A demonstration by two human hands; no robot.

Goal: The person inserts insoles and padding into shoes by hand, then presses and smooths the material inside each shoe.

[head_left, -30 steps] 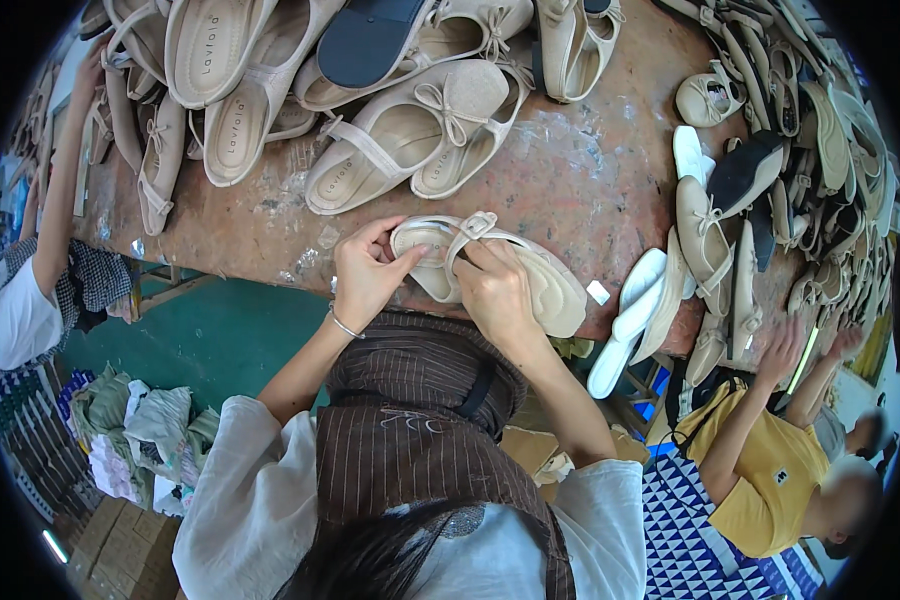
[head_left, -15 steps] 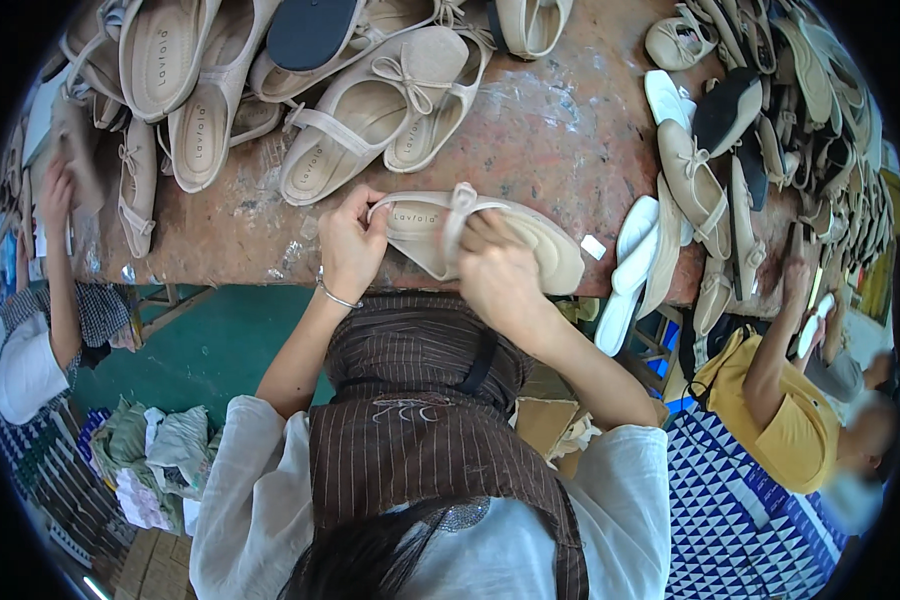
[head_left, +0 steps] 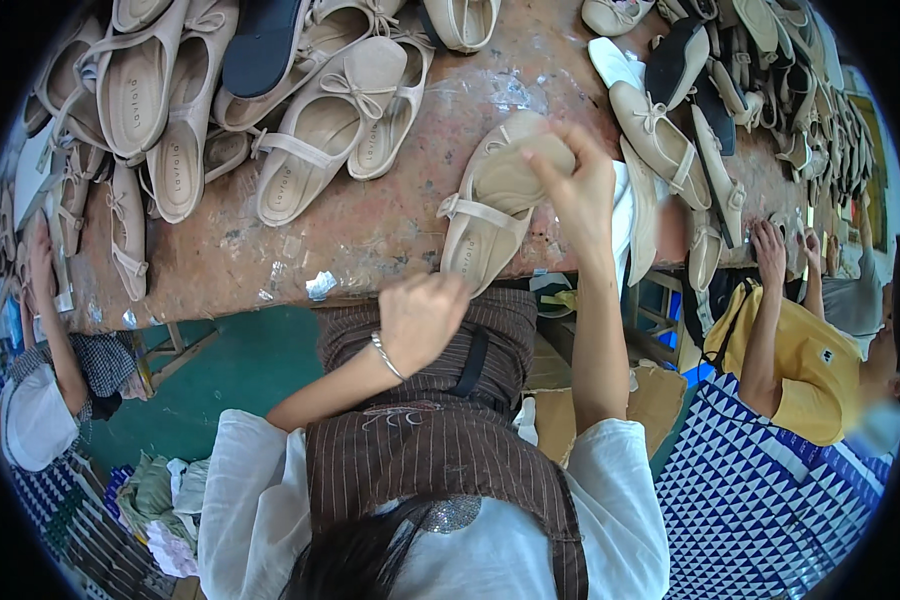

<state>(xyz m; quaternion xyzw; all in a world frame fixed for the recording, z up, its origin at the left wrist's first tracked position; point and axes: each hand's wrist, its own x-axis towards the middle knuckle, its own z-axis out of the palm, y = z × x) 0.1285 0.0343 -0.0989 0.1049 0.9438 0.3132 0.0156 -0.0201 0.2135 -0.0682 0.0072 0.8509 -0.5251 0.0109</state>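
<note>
A beige strap shoe (head_left: 472, 242) with a small bow lies at the table's front edge, its heel toward me and its toe pointing away to the right. My left hand (head_left: 422, 318) is closed at the heel, with its fingertips mostly hidden. Over the toe end, my right hand (head_left: 582, 185) pinches a smooth beige rounded pad (head_left: 515, 176) between thumb and fingers. This pad overlaps the shoe's front opening; whether it is attached to the shoe I cannot tell.
Beige shoes (head_left: 315, 150) are piled at the back left, one with its black sole (head_left: 260, 60) up. More shoes (head_left: 660, 140) crowd the right side. Co-workers' hands (head_left: 770, 255) are at the table on the right and left. A cardboard box (head_left: 655, 400) stands below.
The shoe has turned from lying sideways to toe-away. My right hand has moved from inside the shoe to its toe end; my left hand has moved lower right. The view has shifted.
</note>
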